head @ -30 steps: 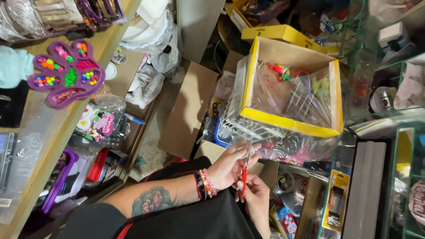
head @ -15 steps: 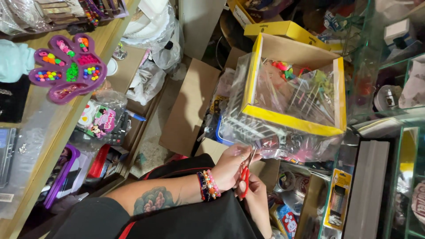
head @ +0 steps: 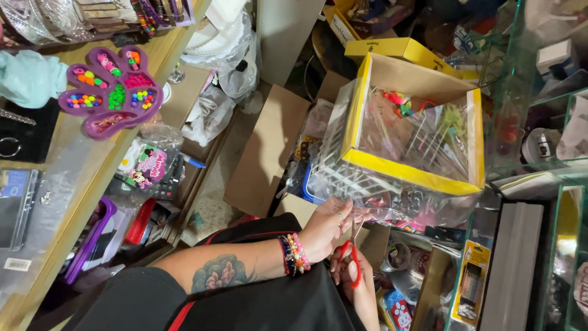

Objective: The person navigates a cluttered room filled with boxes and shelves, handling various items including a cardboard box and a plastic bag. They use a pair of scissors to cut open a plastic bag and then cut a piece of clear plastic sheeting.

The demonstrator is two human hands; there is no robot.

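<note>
My right hand (head: 357, 288) grips red-handled scissors (head: 352, 260), blades up at clear plastic wrap (head: 392, 205) below yellow box (head: 416, 122). Left hand (head: 324, 230) pinches wrap: thin, slippery, floppy; hold taut near edge.

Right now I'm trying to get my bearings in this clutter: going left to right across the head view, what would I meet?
Teal cloth → purple bead tray → flat brown cardboard → left hand → red scissors → yellow-rimmed box → glass shelves.
</note>
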